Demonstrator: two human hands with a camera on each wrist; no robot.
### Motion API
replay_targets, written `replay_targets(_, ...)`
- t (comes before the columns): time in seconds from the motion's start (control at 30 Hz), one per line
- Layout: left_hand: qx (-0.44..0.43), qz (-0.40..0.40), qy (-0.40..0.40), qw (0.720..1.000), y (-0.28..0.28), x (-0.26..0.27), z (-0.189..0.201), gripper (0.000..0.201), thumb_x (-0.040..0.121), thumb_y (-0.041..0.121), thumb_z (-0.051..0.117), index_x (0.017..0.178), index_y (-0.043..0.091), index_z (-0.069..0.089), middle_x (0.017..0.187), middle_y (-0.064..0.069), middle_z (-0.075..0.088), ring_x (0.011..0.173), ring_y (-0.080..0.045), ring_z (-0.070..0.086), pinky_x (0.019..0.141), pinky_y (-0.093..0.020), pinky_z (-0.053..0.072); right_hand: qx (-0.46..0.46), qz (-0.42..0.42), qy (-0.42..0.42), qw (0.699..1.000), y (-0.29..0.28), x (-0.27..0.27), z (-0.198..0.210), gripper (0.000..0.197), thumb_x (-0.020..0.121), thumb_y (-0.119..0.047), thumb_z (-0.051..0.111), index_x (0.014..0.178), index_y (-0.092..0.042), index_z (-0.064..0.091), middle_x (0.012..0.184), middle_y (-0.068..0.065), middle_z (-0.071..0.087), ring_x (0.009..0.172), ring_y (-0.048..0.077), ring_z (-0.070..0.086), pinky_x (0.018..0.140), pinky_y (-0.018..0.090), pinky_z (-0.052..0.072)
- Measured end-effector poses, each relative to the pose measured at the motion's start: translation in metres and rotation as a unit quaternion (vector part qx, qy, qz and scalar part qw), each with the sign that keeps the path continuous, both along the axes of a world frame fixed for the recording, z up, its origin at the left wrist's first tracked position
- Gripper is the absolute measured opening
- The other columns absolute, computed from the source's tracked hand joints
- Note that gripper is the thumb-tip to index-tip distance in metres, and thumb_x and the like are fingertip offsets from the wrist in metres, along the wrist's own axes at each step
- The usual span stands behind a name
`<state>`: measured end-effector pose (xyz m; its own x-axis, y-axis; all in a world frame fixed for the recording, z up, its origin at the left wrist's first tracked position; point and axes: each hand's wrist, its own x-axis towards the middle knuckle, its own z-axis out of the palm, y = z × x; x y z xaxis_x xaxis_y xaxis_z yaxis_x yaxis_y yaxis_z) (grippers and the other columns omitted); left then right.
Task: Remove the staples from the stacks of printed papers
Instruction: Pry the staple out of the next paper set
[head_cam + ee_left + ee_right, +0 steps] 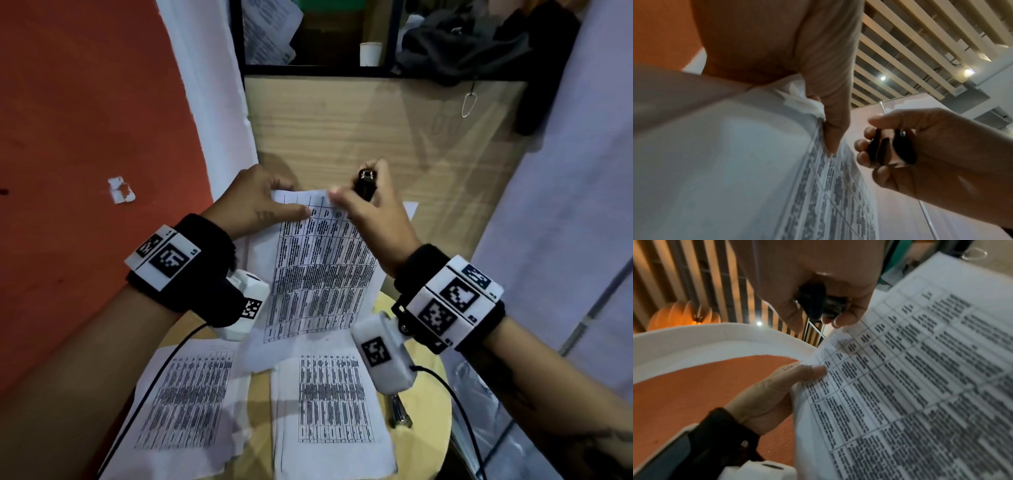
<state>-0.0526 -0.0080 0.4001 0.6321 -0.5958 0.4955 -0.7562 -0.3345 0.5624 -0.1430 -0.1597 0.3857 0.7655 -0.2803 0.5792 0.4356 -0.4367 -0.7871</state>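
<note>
Hands: left hand [255,200] pinches the paper stack [318,270]; right hand [371,212] grips a staple remover [365,183].

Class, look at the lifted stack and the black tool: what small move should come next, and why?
Probably bring the staple remover down to the top corner of the lifted stack. The left hand pinches that corner and the right hand holds the tool just beside it, not yet on the paper. No staple is visible.

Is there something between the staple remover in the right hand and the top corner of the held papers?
Nothing visible. The staple remover in the right hand hangs just above the papers, whose top corner the left hand pinches beside it.
</note>
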Motion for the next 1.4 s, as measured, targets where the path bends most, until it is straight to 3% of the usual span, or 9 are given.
replay_targets(0.1, -0.006, -0.002, 0.007, 1.0, 0.001, -0.002, 0.003, 0.026, 0.073, 0.025, 0.08, 0.076, 0.0, 0.071, 0.063, -0.003, 0.066, 0.059, -0.004, 0.052, 0.061, -0.022, 0.039, -0.008, 0.076, 0.048, 0.996, -0.001, 0.004, -0.005, 0.035, 0.066, -0.017, 0.056, 0.088, -0.028, 0.03, 0.097, 0.003, 0.037, 0.092, 0.017, 0.04, 0.075, 0.032, 0.043)
replay_targets(0.23, -0.022, -0.003, 0.015, 1.0, 0.002, -0.006, 0.006, 0.018, 0.075, 0.013, 0.077, 0.074, -0.003, 0.068, 0.051, 0.01, 0.052, 0.048, 0.009, 0.045, 0.051, -0.009, 0.032, -0.155, 0.062, 0.017, 0.986, -0.003, 0.004, -0.012, 0.051, 0.073, -0.01, 0.075, 0.102, -0.019, 0.034, 0.106, 0.003, 0.042, 0.105, 0.025, 0.05, 0.094, 0.045, 0.046)
replay_targets(0.4, -0.024, -0.003, 0.038, 0.999, 0.002, -0.008, 0.009, 0.02, 0.075, 0.009, 0.075, 0.08, -0.01, 0.068, 0.05, 0.012, 0.052, 0.046, 0.009, 0.044, 0.049, -0.007, 0.03, -0.142, 0.044, -0.113, 0.982, 0.0, 0.001, -0.015, 0.048, 0.058, -0.011, 0.081, 0.095, -0.017, 0.051, 0.104, 0.006, 0.053, 0.099, 0.028, 0.058, 0.089, 0.045, 0.051)
replay_targets(0.5, -0.019, -0.008, 0.029, 0.999, -0.001, -0.009, 0.01, 0.024, 0.074, 0.009, 0.076, 0.083, -0.012, 0.068, 0.067, 0.005, 0.052, 0.052, 0.012, 0.045, 0.054, -0.007, 0.033, -0.226, -0.011, -0.147, 0.963, -0.004, 0.0, -0.014, 0.047, 0.061, -0.02, 0.081, 0.101, -0.004, 0.063, 0.109, 0.006, 0.052, 0.098, 0.013, 0.055, 0.091, 0.029, 0.048)
replay_targets(0.6, -0.024, -0.008, 0.025, 0.999, -0.002, -0.01, 0.012, 0.024, 0.074, 0.011, 0.076, 0.084, -0.01, 0.069, 0.069, 0.0, 0.055, 0.054, 0.01, 0.045, 0.056, -0.009, 0.034, -0.268, -0.028, -0.148, 0.952, -0.009, 0.0, -0.013, 0.048, 0.065, -0.026, 0.079, 0.108, -0.007, 0.065, 0.109, 0.007, 0.061, 0.099, 0.02, 0.059, 0.083, 0.039, 0.05)
replay_targets(0.73, -0.029, -0.02, 0.032, 0.999, -0.002, -0.014, 0.014, 0.029, 0.076, 0.015, 0.076, 0.086, -0.011, 0.069, 0.076, -0.012, 0.059, 0.061, 0.002, 0.047, 0.06, -0.012, 0.035, -0.27, -0.009, -0.177, 0.946, -0.016, -0.001, -0.011, 0.048, 0.067, -0.02, 0.08, 0.108, -0.002, 0.064, 0.106, 0.009, 0.064, 0.095, 0.018, 0.061, 0.084, 0.034, 0.051)
replay_targets(1.03, -0.053, -0.021, 0.067, 0.996, -0.005, -0.018, 0.014, 0.033, 0.074, 0.017, 0.077, 0.081, -0.014, 0.066, 0.066, -0.008, 0.046, 0.064, -0.012, 0.04, 0.056, -0.023, 0.028, -0.335, -0.047, -0.213, 0.917, -0.017, 0.002, -0.008, 0.042, 0.067, -0.017, 0.079, 0.103, -0.001, 0.065, 0.103, 0.01, 0.067, 0.093, 0.027, 0.064, 0.081, 0.035, 0.049)
replay_targets(1.27, -0.048, -0.039, 0.077, 0.995, -0.004, -0.02, 0.013, 0.018, 0.073, 0.004, 0.075, 0.079, -0.011, 0.068, 0.051, 0.01, 0.052, 0.05, 0.002, 0.043, 0.05, -0.008, 0.032, -0.354, -0.065, -0.24, 0.902, -0.017, 0.002, -0.011, 0.037, 0.063, -0.012, 0.08, 0.096, 0.0, 0.068, 0.096, 0.009, 0.069, 0.087, 0.028, 0.065, 0.075, 0.036, 0.048)
replay_targets(1.4, -0.033, -0.045, 0.089, 0.994, -0.001, -0.016, 0.014, 0.026, 0.072, 0.002, 0.075, 0.091, -0.013, 0.067, 0.079, -0.009, 0.061, 0.058, 0.005, 0.053, 0.06, -0.009, 0.041, -0.366, -0.063, -0.249, 0.894, -0.018, 0.003, -0.011, 0.035, 0.064, -0.013, 0.08, 0.095, 0.0, 0.068, 0.096, 0.01, 0.069, 0.085, 0.029, 0.065, 0.074, 0.035, 0.047)
